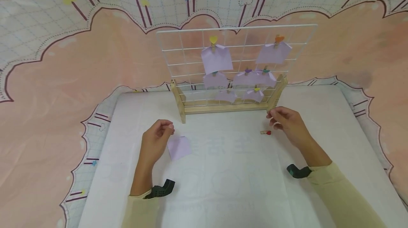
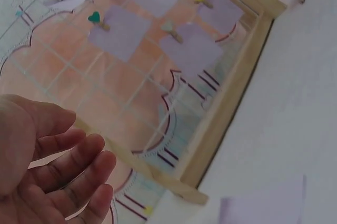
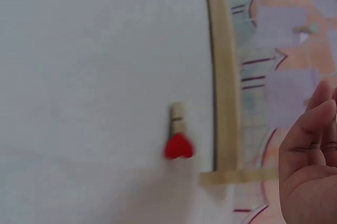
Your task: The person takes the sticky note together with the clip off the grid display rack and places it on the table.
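My left hand [image 1: 157, 139] hovers above the white table with its fingers loosely bent and nothing held. Just to its right, a purple paper square [image 1: 179, 148] lies on the table. In the left wrist view, the left hand's fingers [image 2: 79, 161] curve softly around air. My right hand [image 1: 287, 123], also without anything in it, is near the right foot of a white wire grid rack [image 1: 191, 58]. A small wooden clothespin with a red heart [image 3: 179, 134] lies on the table, beside the right fingertips but apart from them.
Several purple notes [image 1: 216, 59] hang on the grid, held by heart-topped clothespins such as a yellow one [image 1: 213, 40] and an orange one [image 1: 279, 39]. The rack's wooden base [image 1: 226, 108] stands at the table's back. Patterned cloth [image 1: 63, 121] surrounds the white table [image 1: 223, 178].
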A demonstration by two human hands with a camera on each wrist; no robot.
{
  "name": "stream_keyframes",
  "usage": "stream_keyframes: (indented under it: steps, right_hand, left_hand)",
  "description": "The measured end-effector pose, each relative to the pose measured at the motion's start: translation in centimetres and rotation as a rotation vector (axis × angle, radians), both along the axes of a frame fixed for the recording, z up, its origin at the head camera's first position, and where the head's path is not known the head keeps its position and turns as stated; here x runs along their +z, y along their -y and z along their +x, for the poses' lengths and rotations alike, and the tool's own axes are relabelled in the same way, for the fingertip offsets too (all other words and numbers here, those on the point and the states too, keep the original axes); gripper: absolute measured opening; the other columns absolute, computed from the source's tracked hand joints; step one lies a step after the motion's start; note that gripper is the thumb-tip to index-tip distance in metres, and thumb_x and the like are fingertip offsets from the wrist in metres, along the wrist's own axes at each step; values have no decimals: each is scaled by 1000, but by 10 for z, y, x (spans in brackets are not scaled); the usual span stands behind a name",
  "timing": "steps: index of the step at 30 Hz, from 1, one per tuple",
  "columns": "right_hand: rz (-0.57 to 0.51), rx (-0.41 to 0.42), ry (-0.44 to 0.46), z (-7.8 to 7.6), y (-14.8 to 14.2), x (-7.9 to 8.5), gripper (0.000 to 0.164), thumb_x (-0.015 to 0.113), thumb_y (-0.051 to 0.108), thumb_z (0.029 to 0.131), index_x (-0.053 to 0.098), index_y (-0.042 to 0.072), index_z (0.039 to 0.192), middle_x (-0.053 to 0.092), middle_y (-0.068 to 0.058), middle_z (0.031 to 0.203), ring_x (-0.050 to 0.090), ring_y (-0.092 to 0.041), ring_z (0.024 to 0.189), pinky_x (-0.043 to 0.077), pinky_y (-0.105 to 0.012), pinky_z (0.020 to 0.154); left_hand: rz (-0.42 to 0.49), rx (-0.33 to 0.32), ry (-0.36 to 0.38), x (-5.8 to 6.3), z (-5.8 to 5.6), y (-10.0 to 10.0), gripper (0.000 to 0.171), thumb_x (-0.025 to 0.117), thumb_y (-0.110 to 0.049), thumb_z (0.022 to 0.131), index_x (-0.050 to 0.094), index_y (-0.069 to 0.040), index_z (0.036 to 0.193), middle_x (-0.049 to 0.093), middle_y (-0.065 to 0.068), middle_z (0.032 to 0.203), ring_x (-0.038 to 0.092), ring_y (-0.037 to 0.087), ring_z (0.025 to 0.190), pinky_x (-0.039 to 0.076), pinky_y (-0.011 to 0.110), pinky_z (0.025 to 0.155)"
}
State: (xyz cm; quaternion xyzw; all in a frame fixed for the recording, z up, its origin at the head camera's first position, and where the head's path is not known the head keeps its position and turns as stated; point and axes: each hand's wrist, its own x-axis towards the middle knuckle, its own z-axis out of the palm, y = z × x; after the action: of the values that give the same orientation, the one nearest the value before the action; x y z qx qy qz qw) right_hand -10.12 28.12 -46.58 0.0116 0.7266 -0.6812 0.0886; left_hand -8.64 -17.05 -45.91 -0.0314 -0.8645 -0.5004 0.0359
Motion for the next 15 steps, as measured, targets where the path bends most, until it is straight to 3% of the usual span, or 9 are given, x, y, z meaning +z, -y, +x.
stream_keyframes:
  steps: [7,11,15]
  right_hand:
    - [16,34,-160,-9,20,35,17,59,19,104,69,9,114,69,-2,100,65,-13,80,56,-21,66]
    - [55,28,-214,-14,34,55,21,60,20,104,69,7,118,70,0,98,66,-14,77,55,-21,63]
    - [107,10,-261,-20,48,74,26,61,23,104,68,7,123,70,1,97,67,-18,76,55,-21,60]
  left_hand:
    - [13,-64,-64,34,-21,-19,24,60,-24,104,67,-7,119,74,8,96,71,17,89,54,17,77]
    - [19,-106,-104,55,-36,-30,24,59,-22,104,67,-6,121,73,10,96,71,19,88,53,17,73]
    - [50,-138,-115,72,-48,-40,25,58,-24,105,67,-8,121,72,11,96,70,19,89,55,17,78]
